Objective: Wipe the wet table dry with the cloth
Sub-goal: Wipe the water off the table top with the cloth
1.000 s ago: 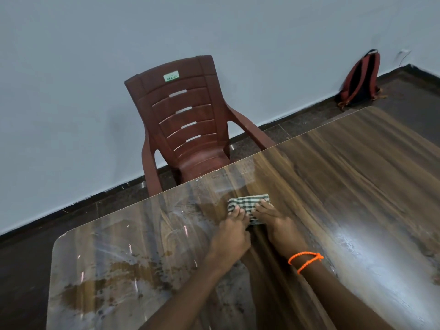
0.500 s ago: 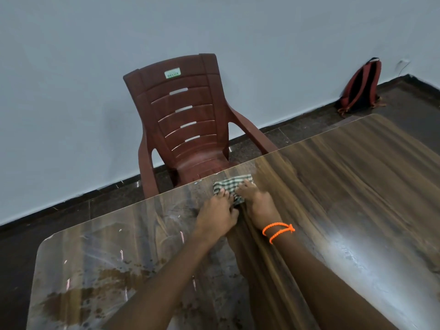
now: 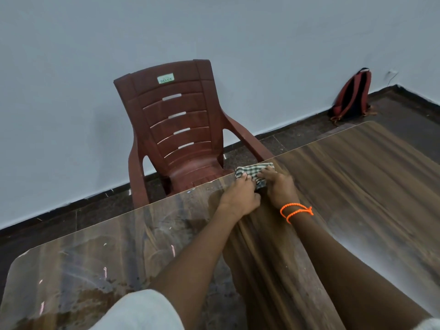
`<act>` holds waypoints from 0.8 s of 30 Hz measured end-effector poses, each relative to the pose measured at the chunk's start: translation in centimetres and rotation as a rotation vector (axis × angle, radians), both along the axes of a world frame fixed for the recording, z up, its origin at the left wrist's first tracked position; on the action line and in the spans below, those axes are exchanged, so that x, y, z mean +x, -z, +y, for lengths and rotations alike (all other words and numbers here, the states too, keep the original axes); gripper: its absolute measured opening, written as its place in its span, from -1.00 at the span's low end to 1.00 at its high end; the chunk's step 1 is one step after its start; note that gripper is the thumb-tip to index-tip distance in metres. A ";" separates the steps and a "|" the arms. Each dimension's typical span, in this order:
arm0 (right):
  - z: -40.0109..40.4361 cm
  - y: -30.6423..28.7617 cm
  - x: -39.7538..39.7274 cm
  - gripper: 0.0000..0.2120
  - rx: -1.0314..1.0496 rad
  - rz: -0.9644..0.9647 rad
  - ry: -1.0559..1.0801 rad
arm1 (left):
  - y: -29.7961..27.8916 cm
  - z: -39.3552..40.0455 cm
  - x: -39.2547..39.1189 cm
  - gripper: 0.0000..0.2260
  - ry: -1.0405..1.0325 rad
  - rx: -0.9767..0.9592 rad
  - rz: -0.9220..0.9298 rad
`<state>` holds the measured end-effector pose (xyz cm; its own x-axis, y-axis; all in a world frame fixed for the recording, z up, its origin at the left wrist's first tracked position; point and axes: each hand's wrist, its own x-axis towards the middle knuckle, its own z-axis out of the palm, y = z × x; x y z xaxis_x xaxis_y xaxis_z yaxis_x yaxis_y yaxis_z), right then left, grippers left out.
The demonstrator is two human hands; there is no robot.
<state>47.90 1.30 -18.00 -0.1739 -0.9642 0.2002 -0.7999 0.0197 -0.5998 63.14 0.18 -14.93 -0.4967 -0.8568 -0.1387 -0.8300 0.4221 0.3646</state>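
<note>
A folded green-and-white checked cloth lies at the far edge of the wooden table, right in front of the chair. My left hand and my right hand press down on its near part side by side, fingers flat on the fabric. An orange band circles my right wrist. The left part of the table shows wet streaks and smears; a duller wiped strip runs from the cloth back toward me between my arms.
A maroon plastic chair stands against the table's far edge, facing me. A red-and-black backpack leans on the pale wall at the right. Dark floor surrounds the table.
Both hands have pushed the cloth away from me, from mid-table up to the far edge by the chair. My arms are stretched out further.
</note>
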 end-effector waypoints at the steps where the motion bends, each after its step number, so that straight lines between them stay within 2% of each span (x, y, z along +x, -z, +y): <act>1: -0.9 0.0 0.0 -0.57 0.001 0.005 0.004 | 0.1 -0.5 0.0 -0.53 -0.006 -0.008 0.007; 6: -3.9 0.3 1.9 -0.57 0.047 -0.010 -0.069 | 1.1 -2.1 2.3 -0.47 -0.050 -0.043 0.005; 9: -3.8 1.1 4.1 -0.54 0.074 -0.023 -0.112 | 1.9 -1.7 4.7 -0.51 -0.073 -0.081 0.020; 24: 3.7 -0.2 16.3 -0.56 0.044 -0.055 -0.322 | 1.2 6.5 16.4 -0.49 -0.202 -0.126 0.027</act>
<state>64.25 5.03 -17.77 0.1316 -0.9790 0.1555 -0.7360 -0.2016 -0.6463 79.49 6.65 -16.11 -0.3157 -0.9488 -0.0132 -0.8929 0.2924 0.3423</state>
